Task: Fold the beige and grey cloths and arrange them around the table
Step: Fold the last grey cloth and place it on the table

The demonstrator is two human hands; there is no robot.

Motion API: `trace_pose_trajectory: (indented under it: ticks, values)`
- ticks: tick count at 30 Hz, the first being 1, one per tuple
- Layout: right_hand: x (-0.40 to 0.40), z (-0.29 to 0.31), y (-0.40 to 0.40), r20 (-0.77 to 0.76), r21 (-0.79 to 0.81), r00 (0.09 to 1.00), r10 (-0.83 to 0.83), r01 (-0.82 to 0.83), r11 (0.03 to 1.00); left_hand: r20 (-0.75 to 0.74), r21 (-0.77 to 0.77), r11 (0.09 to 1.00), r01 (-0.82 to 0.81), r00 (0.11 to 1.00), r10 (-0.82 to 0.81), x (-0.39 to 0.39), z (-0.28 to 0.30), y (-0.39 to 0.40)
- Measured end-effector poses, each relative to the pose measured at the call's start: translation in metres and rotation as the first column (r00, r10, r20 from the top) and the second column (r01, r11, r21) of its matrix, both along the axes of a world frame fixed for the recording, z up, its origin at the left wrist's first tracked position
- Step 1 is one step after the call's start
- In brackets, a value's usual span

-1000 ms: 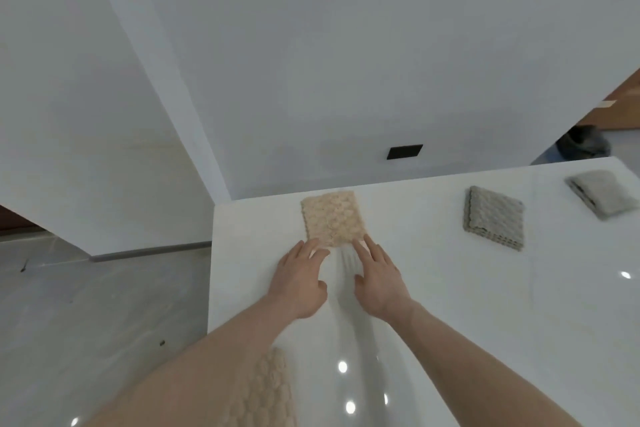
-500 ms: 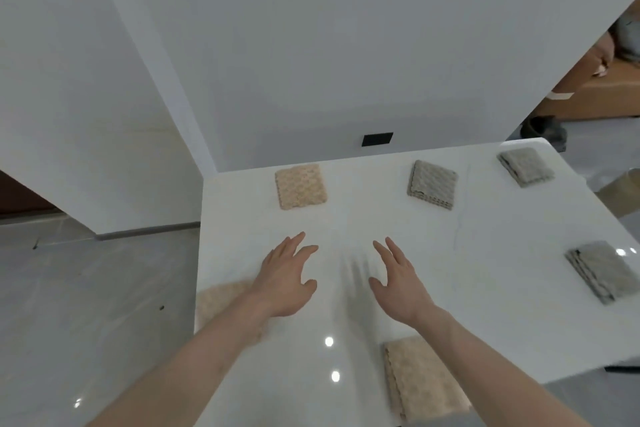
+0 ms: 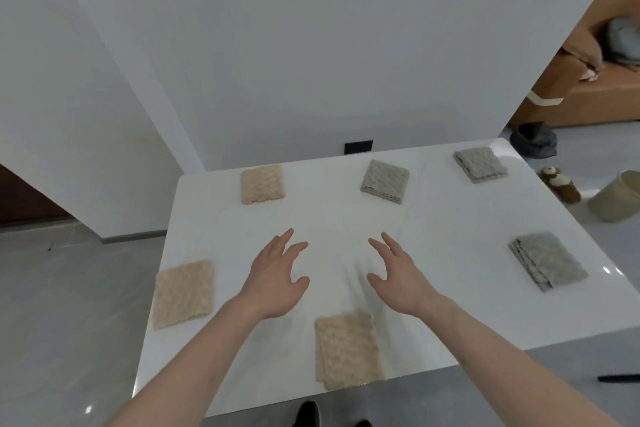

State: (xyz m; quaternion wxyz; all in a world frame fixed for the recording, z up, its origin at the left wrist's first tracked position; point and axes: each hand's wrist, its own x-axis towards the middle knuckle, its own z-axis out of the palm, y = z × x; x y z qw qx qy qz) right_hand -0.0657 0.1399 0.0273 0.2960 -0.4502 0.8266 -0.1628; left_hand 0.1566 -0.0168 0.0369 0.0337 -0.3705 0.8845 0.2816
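Six folded cloths sit round the white tabletop, three beige on your left side, three grey on your right. Your hands hang above the middle of it, holding nothing. Left hand: fingers straight and fanned, thumb out twd the right. Right hand: same deal, fingers spread, thumb pointing in twd the left one. The two hands are apart, bare tabletop between them, palms angled down and a bit inward. Can't tell if either touches the surface.

Beige cloths: far beige cloth sits near the back edge on the left, flat and square. Left beige cloth lies at the left edge, just beside your left forearm. Near beige cloth is at the front edge btwn your two forearms, touching neither.

Grey cloths: middle grey cloth lies near the back edge, turned at a slight angle, layered fold edge twd you. Corner grey cloth sits at the far right corner. Right grey cloth lies by the right edge, fold layers showing on its left side.

All six are well apart from each other. Off the tabletop, right: a cream bin on the floor, small stuffed toy next to it, brown sofa behind.
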Motion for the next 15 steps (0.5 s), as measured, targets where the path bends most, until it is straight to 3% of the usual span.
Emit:
trace_pose_trajectory:
  ticks: [15]
  values:
    - [-0.066, 0.011, 0.062, -0.050, 0.059, 0.996, -0.074, 0.077, 0.995, -0.041, 0.026, 0.997, 0.079, 0.996, -0.078, -0.077, -0.004, 0.036]
